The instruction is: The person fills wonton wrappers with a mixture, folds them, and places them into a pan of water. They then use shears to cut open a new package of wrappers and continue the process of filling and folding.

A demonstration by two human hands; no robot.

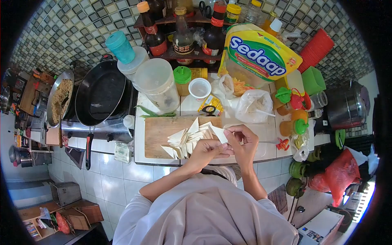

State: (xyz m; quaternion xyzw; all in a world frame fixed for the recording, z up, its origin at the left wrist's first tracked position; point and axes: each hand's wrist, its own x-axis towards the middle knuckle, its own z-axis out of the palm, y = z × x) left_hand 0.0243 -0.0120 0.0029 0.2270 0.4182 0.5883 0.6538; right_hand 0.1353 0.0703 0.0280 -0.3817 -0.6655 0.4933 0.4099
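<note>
My left hand (206, 154) and my right hand (242, 143) meet over the front edge of the tiled counter, just right of a wooden board (155, 134). Between them they hold a pale, folded triangular wrapper (219, 134), with the fingers of both hands closed at its lower edge. A pile of similar cream-coloured triangles (184, 141) lies on the board, left of my hands. Behind the hands stands a clear plastic bag (254, 107) with white contents. Scissors (209, 109) with dark handles rest on a yellow packet near the board's back edge.
At the left, a black frying pan (101, 93) sits on the stove beside a pan of brown food (61, 100). Tall plastic containers (158, 83), a white cup (199, 88) and a Sedaap pouch (261, 55) line the back. Sauce jars (288, 127) stand at the right.
</note>
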